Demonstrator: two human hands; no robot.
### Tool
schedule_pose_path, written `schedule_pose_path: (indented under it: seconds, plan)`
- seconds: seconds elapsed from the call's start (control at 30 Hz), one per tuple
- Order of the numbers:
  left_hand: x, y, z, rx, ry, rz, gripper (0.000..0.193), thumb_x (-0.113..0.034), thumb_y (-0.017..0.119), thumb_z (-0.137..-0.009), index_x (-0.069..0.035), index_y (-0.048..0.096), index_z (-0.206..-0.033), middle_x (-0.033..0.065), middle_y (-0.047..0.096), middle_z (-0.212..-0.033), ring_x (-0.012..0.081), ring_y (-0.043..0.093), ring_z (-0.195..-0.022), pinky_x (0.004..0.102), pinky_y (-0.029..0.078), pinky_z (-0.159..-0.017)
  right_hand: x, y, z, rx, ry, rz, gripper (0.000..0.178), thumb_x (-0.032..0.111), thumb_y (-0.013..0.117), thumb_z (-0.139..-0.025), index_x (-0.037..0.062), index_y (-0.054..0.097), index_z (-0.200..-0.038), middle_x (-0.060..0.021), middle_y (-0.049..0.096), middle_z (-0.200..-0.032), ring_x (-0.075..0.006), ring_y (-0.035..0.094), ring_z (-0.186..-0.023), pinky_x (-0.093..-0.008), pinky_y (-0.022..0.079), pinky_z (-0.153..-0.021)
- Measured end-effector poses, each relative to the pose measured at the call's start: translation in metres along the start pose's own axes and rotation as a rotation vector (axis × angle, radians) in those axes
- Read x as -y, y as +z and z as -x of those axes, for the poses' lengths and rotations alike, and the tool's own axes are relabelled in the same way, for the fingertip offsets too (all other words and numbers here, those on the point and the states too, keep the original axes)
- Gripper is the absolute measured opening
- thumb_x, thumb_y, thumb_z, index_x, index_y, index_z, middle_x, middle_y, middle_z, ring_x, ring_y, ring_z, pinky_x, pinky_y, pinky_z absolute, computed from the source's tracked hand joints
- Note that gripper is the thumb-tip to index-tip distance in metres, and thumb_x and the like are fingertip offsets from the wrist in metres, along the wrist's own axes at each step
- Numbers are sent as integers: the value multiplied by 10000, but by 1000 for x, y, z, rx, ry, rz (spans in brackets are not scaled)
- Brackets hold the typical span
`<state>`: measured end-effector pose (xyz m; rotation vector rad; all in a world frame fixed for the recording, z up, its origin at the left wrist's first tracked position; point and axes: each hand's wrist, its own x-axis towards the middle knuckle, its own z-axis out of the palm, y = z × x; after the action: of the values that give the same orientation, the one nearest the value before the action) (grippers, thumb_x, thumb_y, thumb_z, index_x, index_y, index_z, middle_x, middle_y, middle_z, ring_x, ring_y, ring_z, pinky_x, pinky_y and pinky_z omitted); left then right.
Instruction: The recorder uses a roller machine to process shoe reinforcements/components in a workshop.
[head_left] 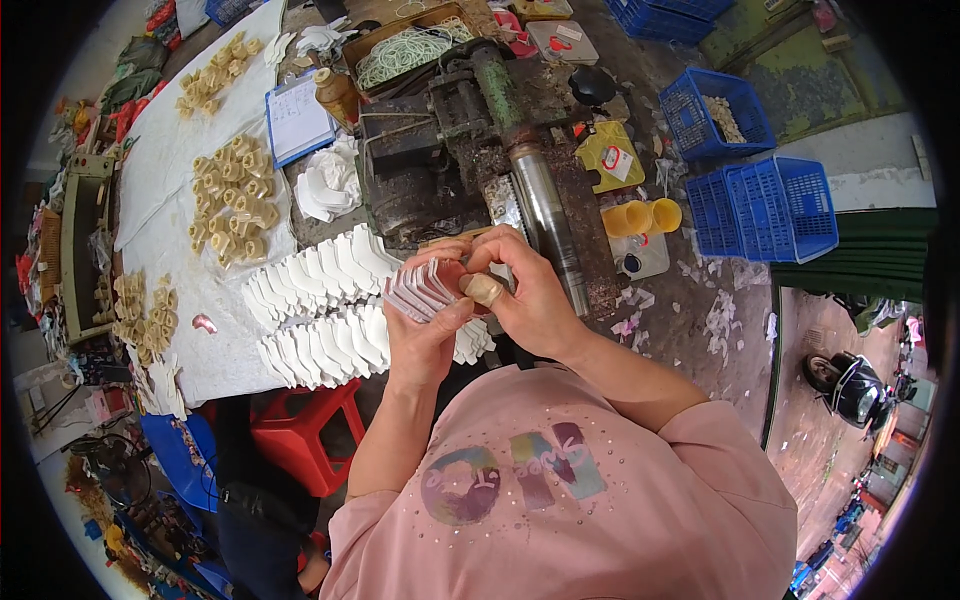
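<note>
A small stack of red-and-white layered pieces (425,290) is gripped in my left hand (415,345), with its thumb along the near side. My right hand (540,305) pinches the stack's right end, and a tan wrap (483,290) covers that thumb. What the fingertips touch behind the stack is hidden. Just left of my hands, white curved pieces (310,350) stand packed in two rows at the table's edge. Beyond my hands is a greasy machine (410,150) with a bare metal shaft (545,215).
Tan moulded parts (235,195) lie in piles on a white cloth (160,195). A blue clipboard (300,120) and a tray of pale cord (415,50) lie farther back. Blue crates (765,210) stand at right. A red stool (310,435) is below the table at left.
</note>
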<state>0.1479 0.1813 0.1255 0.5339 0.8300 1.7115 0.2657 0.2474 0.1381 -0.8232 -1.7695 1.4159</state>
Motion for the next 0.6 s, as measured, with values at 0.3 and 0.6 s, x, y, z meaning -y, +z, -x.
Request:
schedule_pose_path:
  seconds: [0.3, 0.6]
  plan:
    - [-1, 9, -3, -75, 31, -111, 477, -39, 731, -695, 24, 521, -1119, 119, 568, -1075, 182, 561, -990, 307, 459, -876, -4, 6, 3, -154, -276, 369, 110, 51, 621, -758, 66, 565, -852, -62, 527, -931, -263, 463, -898, -398, 327, -791]
    - [-6, -18, -14, -396, 56, -234, 393, -5, 670, -738, 43, 524, -1101, 66, 578, -913, 140, 580, -805, 287, 496, -744, 22, -52, -4, -216, 42, 60, 29, 42, 524, -827, 22, 518, -847, -96, 577, -765, -283, 568, -735, -376, 433, -704]
